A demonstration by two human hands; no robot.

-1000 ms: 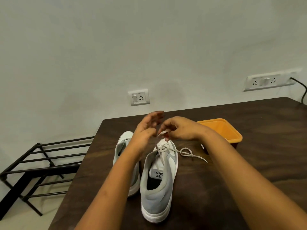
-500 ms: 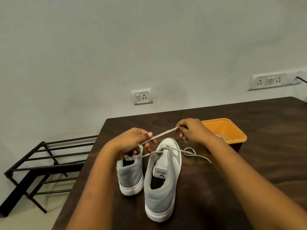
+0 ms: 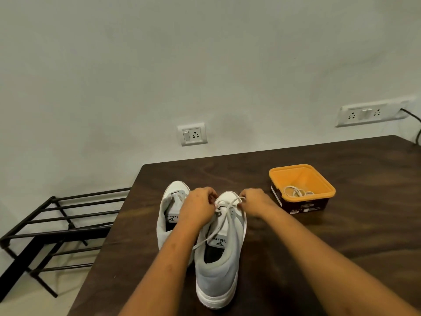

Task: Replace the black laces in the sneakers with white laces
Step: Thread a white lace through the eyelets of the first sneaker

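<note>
Two hands are held close together over the toe end of the laced sneaker [image 3: 219, 265]. The left hand [image 3: 200, 207] is curled, its fingertips pinching the white lace [image 3: 224, 215] at the foremost eyelets; the right hand [image 3: 255, 202] is curled likewise and grips the same lace on the opposite side. The flat woven lace is crossed once over the tongue, and one loose end is trailed back toward the heel, past the left forearm.

This sneaker is made of soft grey fabric with a white toe cap, a thick white rubber sole and a printed tongue label, and it is stood upright with its heel toward the camera. Just to its left, touching or nearly so, a second sneaker [image 3: 169, 201] of the same make is seen with no lace visible in it.

Both are borne by a dark, smooth wood-grain table [image 3: 296, 258]. Right of the laced sneaker and well apart, a square orange plastic tub [image 3: 323, 188] with rounded corners is set, with another white lace [image 3: 296, 192] coiled inside. Far left of the laced sneaker, beside the table, a black metal bar rack [image 3: 57, 224] is stood on the floor.
</note>
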